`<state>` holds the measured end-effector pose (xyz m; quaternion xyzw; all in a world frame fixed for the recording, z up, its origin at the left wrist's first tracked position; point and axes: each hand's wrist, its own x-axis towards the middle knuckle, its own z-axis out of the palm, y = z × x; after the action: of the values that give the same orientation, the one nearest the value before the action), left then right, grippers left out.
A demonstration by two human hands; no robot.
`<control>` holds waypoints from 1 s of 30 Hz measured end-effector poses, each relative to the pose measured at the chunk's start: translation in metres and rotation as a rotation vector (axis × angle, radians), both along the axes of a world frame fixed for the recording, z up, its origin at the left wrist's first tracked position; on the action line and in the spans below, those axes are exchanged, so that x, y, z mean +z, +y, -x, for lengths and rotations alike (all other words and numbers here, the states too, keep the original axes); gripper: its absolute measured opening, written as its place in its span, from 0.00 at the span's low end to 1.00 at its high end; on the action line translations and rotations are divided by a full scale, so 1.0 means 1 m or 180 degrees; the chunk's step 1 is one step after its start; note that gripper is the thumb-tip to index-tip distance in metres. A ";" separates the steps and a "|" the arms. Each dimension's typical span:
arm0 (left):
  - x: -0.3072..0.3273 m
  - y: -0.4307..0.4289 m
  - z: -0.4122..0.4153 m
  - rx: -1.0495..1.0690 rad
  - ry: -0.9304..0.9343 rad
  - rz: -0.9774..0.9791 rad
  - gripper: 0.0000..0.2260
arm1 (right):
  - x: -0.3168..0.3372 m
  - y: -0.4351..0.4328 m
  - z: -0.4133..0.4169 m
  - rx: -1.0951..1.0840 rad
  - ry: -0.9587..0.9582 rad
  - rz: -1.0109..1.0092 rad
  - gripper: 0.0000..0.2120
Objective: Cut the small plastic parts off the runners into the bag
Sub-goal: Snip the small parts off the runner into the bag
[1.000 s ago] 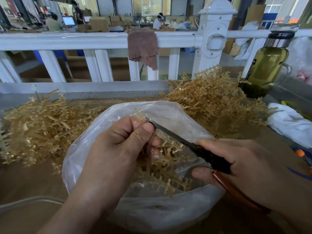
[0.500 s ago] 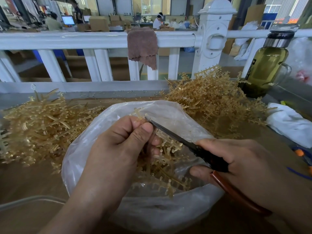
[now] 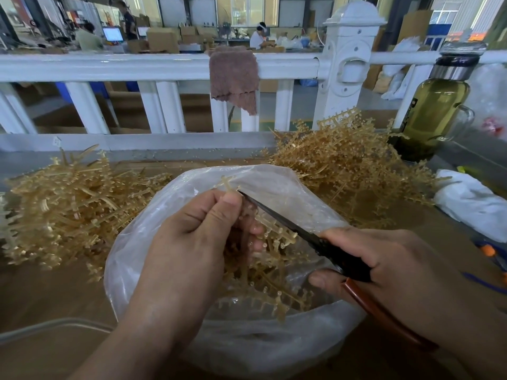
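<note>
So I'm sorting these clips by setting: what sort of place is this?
Most likely a factory floor or workshop. Heaps of moulded plastic runners lie on a workbench, cardboard boxes are stacked beyond the white railing, and another worker sits at a far bench.

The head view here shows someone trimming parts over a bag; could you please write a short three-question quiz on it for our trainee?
1. True or false: the scissors are in the right hand.
2. What does the left hand pinch? A) the brown cloth B) a runner C) the bottle
3. Fill in: the runner is held above the open ____.

Key: 1 true. 2 B. 3 bag.
</note>
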<state>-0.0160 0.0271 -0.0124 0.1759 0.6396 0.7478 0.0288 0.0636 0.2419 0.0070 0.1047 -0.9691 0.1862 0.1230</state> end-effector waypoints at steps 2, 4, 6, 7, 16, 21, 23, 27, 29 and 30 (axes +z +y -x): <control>0.000 0.000 0.000 0.0055 0.0071 0.0088 0.15 | -0.001 0.000 0.001 -0.0030 -0.0025 0.0033 0.26; 0.001 0.001 0.000 0.0110 0.0085 -0.0032 0.12 | -0.002 0.000 0.001 -0.0070 -0.0059 0.0053 0.28; 0.003 0.002 0.000 0.0141 0.0096 -0.0212 0.08 | -0.002 -0.001 0.001 -0.0097 -0.0107 0.0073 0.30; 0.003 0.002 -0.001 0.0144 0.0106 -0.0250 0.07 | -0.002 -0.002 0.001 -0.0100 -0.0136 0.0087 0.30; 0.001 0.007 -0.007 0.0219 0.0088 -0.0236 0.09 | 0.001 -0.007 -0.002 -0.0200 -0.0286 0.0118 0.26; 0.000 0.009 -0.008 0.0225 0.0047 -0.0262 0.08 | 0.001 -0.008 -0.002 -0.0188 -0.0329 0.0131 0.27; 0.000 0.009 -0.008 0.0194 0.0037 -0.0276 0.08 | -0.001 -0.008 -0.003 -0.0193 -0.0275 0.0124 0.28; 0.001 0.010 -0.009 0.0212 0.0072 -0.0260 0.09 | -0.001 -0.009 -0.003 -0.0189 -0.0185 0.0132 0.27; 0.002 0.011 -0.010 0.0231 0.0044 -0.0326 0.08 | 0.000 -0.010 -0.003 -0.0180 -0.0229 0.0119 0.27; 0.002 0.011 -0.010 0.0229 0.0029 -0.0348 0.08 | 0.001 -0.010 -0.003 -0.0175 -0.0219 0.0108 0.27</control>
<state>-0.0062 0.0378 -0.0105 0.1575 0.6038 0.7813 -0.0106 0.0662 0.2315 0.0078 0.0695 -0.9720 0.2027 0.0965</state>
